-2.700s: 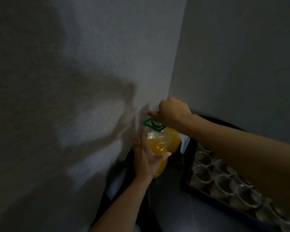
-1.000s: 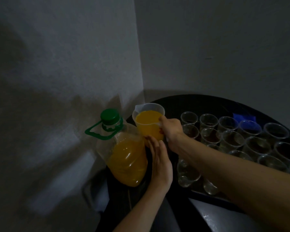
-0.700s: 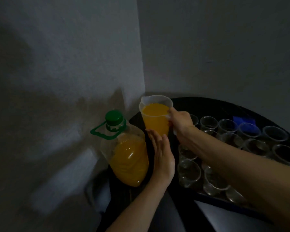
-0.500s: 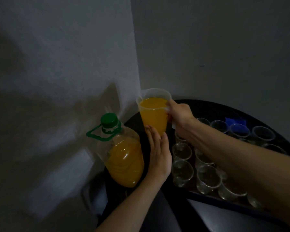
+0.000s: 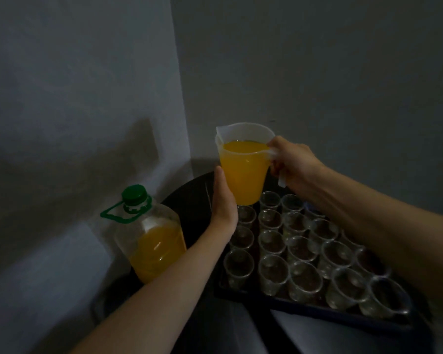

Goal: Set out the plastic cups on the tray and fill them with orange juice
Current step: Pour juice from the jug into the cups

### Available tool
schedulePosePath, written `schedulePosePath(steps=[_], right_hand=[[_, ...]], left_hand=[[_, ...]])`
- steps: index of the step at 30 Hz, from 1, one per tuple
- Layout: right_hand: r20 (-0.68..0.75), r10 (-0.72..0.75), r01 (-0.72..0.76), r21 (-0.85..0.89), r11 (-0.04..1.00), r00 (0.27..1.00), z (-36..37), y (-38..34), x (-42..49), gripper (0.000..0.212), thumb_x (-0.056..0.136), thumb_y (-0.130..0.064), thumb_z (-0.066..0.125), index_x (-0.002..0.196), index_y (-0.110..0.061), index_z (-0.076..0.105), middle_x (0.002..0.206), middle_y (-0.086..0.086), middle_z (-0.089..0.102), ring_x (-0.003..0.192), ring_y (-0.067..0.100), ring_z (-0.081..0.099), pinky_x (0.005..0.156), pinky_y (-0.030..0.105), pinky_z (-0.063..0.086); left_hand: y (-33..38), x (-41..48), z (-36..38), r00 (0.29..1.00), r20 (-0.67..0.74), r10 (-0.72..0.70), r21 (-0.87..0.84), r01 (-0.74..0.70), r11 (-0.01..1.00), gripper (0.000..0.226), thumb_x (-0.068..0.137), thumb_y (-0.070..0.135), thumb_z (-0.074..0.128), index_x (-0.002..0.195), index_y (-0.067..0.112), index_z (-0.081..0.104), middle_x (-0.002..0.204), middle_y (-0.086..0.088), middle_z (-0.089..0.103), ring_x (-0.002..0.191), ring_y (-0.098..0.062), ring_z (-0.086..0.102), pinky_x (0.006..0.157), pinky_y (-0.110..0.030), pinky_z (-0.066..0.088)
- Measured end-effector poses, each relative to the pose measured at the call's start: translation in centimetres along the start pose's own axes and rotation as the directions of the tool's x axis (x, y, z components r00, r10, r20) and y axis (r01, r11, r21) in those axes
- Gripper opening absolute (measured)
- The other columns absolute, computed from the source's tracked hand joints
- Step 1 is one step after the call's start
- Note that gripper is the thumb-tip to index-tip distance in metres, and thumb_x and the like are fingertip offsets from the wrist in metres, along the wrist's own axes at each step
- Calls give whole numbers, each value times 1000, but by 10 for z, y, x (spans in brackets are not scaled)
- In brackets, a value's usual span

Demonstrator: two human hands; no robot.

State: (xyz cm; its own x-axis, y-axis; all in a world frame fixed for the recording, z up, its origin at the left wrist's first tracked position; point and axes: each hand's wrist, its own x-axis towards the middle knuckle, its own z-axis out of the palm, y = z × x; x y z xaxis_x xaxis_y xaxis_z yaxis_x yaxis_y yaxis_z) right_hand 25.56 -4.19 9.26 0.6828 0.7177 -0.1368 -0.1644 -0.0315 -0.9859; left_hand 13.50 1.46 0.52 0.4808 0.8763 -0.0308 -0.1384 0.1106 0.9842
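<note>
Corner table | our right hand (image 5: 293,163) curls round the handle (image 5: 281,181) of the full jug (image 5: 243,172), upright over the far-left cups (image 5: 271,238) on the tray (image 5: 317,314); spout (image 5: 219,132) points left | our left hand (image 5: 224,200), fingers straight and together, presses its side

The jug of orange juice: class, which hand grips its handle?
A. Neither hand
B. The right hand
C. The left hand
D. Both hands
B: the right hand curls round the handle of the jug, while the left hand only lies flat against its lower side.
</note>
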Motion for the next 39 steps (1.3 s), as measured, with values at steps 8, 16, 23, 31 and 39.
schedulePosePath(steps=[8, 16, 23, 31, 39], right_hand=[[-28, 32, -33, -38, 999, 999, -69, 2, -6, 17, 92, -21, 62, 102, -7, 63, 66, 3, 46, 54, 11, 41, 52, 26, 36], [-41, 52, -58, -176, 983, 998, -117, 4, 0, 17, 92, -25, 62, 87, -8, 61, 61, 3, 45, 53, 14, 41, 51, 29, 35], [-74, 77, -91, -214, 973, 994, -130, -4, 9, 13, 92, -22, 62, 95, -9, 63, 65, 2, 48, 54, 10, 44, 55, 27, 39], [-45, 107, -115, -256, 960, 993, -137, -7, 27, 13, 93, -22, 61, 100, -12, 62, 69, 1, 50, 58, 10, 46, 60, 27, 39], [-7, 141, -137, -305, 943, 990, -127, -4, 44, 18, 93, -25, 61, 106, -13, 60, 71, 0, 51, 60, 10, 46, 60, 26, 40]], left_hand=[[-18, -19, 52, 995, 92, -28, -35, 31, 999, 110, 66, 102, 26, 157, 40, 27, 155, 1, 40, 137, -20, 43, 113, -46, 37], [-44, -20, 91, 982, 156, -105, -123, 125, 985, 79, 92, 77, 22, 156, 32, 30, 142, 3, 49, 111, -5, 54, 89, -26, 43], [-63, -13, 111, 983, 142, -118, -164, 141, 976, 79, 91, 79, 29, 153, 31, 36, 146, -1, 50, 116, -9, 54, 86, -27, 44], [-74, -3, 116, 983, 160, -90, -207, 123, 971, 55, 106, 54, 21, 153, 31, 36, 138, 2, 52, 111, -4, 54, 83, -26, 43], [-79, 4, 113, 987, 101, -121, -242, 143, 960, 55, 103, 61, 28, 145, 28, 42, 138, -5, 53, 115, -13, 55, 84, -30, 45]])
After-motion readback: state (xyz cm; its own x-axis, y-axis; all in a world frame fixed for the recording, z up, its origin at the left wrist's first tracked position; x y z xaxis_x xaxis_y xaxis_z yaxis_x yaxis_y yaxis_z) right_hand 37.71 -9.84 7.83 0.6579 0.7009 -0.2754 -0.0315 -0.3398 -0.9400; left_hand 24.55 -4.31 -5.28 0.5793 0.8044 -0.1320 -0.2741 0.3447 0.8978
